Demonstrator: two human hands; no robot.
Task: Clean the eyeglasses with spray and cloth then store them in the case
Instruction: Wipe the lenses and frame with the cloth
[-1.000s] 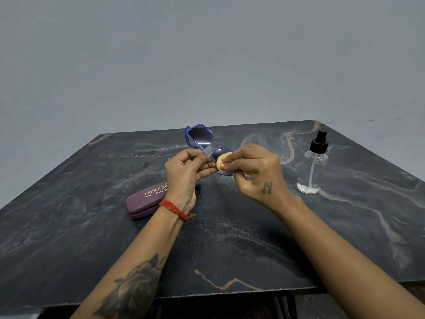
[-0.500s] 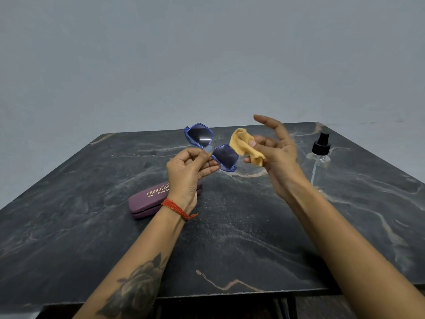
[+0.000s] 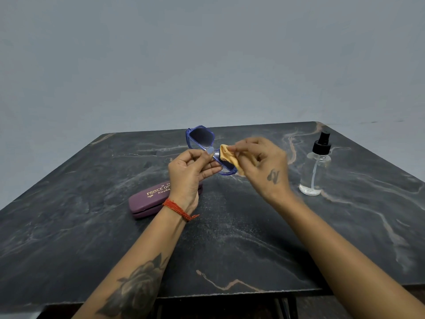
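Left hand [image 3: 188,171] pinched blue-framed dark-lens eyeglasses [image 3: 202,140] at bridge; right hand [image 3: 264,166] pinched yellow cloth [image 3: 230,157] against lens

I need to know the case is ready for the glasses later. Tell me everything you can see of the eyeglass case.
The eyeglass case is a long, rounded, maroon hard shell with gold lettering on its lid, partly readable as "PRINCE OP...". A seam runs along its side and it looks closed. It lies flat on the dark marble table, angled, left of centre. The left hand, raised in front of it, hides its far end; neither hand appears to touch it.
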